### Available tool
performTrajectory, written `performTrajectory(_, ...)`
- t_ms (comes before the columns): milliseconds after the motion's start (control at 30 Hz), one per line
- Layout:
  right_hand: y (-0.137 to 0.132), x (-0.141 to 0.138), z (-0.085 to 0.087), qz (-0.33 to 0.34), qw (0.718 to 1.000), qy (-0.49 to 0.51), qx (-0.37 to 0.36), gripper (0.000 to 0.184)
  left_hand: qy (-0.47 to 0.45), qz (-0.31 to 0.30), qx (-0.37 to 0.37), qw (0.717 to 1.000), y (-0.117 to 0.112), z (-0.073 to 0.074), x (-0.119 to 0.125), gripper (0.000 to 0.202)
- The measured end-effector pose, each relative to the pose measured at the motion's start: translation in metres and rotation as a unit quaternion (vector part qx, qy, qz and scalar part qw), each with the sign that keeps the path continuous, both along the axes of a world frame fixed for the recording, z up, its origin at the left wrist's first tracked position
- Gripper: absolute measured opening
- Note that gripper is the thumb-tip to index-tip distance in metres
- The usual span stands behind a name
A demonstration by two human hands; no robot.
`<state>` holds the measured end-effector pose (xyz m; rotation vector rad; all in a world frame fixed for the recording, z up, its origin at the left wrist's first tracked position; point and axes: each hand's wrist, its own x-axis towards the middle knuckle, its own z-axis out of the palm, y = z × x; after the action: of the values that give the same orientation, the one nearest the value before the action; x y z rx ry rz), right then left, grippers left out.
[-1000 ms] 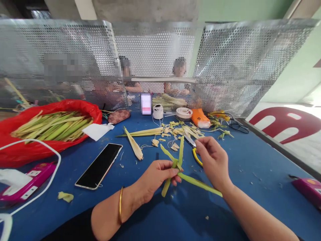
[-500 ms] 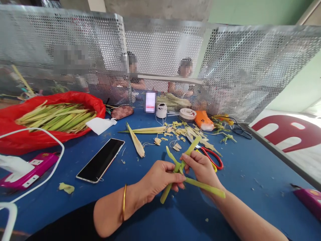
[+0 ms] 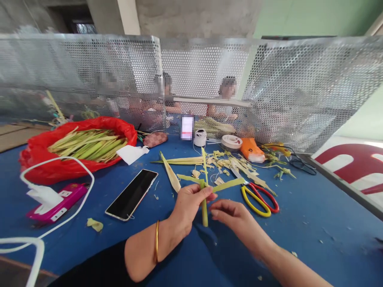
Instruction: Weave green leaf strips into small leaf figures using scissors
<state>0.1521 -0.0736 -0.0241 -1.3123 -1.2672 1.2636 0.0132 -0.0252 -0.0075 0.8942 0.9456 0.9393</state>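
Observation:
My left hand (image 3: pixel 193 207) pinches the crossing of several green leaf strips (image 3: pixel 229 184) between thumb and fingers. The strips are folded over one another there and stick out in four directions, one toward me and one away. To the right of the lower strip is my right hand (image 3: pixel 236 219), its fingers loosely curled and slightly apart, with nothing visible in them. Behind it lie scissors (image 3: pixel 257 204) with one red and one yellow handle loop. A pale dry leaf piece (image 3: pixel 170 173) lies on the table beyond my left hand.
A red bag (image 3: pixel 74 167) of long leaves stands at the left. Nearer are a phone (image 3: pixel 131 195), a magenta power strip (image 3: pixel 58 203) and a white cable. Leaf scraps, a tape roll (image 3: pixel 231 142) and an orange packet (image 3: pixel 253 150) lie toward the perforated metal screen (image 3: pixel 200 63).
My right hand has let go of the leaf strips and drawn back toward me. The strips have turned in my left hand. The camera view has shifted, uncovering the scissors' handles.

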Motion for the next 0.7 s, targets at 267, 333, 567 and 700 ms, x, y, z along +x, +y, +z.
performTrajectory(267,-0.003,-0.007,-0.009,-0.048,0.998,-0.04,0.026,0.031,-0.035,-0.117,0.03,0.992,-0.008,0.0,0.003,0.019)
performTrajectory(333,-0.004,-0.006,-0.007,-0.04,0.999,-0.024,0.026,0.033,-0.027,-0.11,0.034,0.993,-0.006,0.001,0.003,0.016)
performTrajectory(567,-0.011,-0.006,0.012,0.047,0.996,-0.011,0.075,0.025,-0.02,-0.085,0.036,0.996,0.002,0.002,-0.003,0.015)
performTrajectory(700,-0.012,-0.006,0.017,0.081,0.992,-0.028,0.087,0.026,-0.014,-0.074,0.033,0.997,0.004,0.003,-0.005,0.016)
